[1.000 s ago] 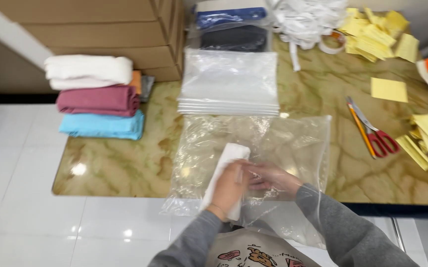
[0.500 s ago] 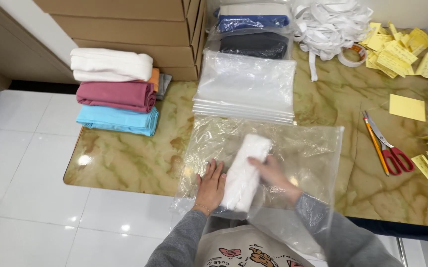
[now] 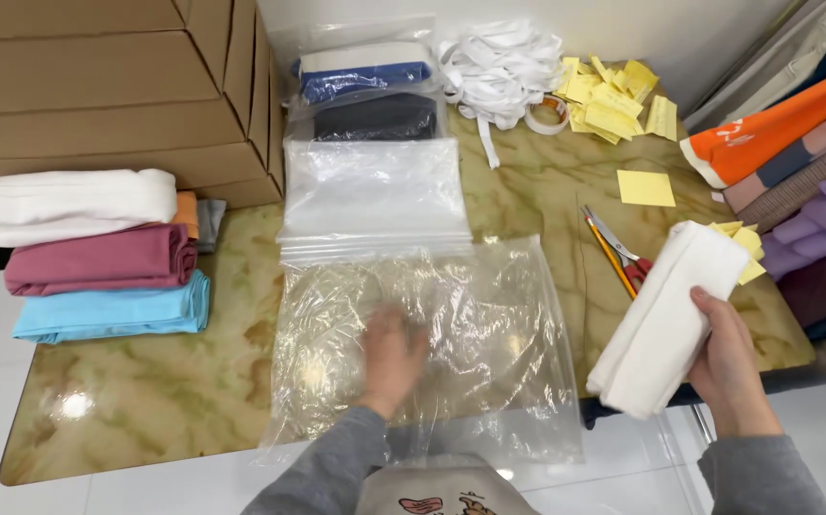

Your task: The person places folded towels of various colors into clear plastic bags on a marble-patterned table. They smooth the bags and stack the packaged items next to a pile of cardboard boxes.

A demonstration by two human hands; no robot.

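A large clear plastic bag (image 3: 489, 315) lies flat on the marble table (image 3: 146, 391) in front of me. My left hand (image 3: 392, 358) is inside or under the bag, fingers spread, seen blurred through the plastic. My right hand (image 3: 729, 367) grips a folded white cloth (image 3: 665, 319) held off to the right, past the bag's edge and above the table's corner.
A stack of clear bags (image 3: 375, 195) lies behind the open one. Folded white, maroon and blue cloths (image 3: 98, 253) are piled at left beside cardboard boxes (image 3: 108, 86). Red scissors and a pencil (image 3: 618, 253), yellow notes (image 3: 613, 95), white ribbon (image 3: 499, 62) and more folded clothes (image 3: 804, 162) sit at right.
The white cloth was on the bag between both hands; my right hand has carried it out to the right. My left hand has slid into the bag.
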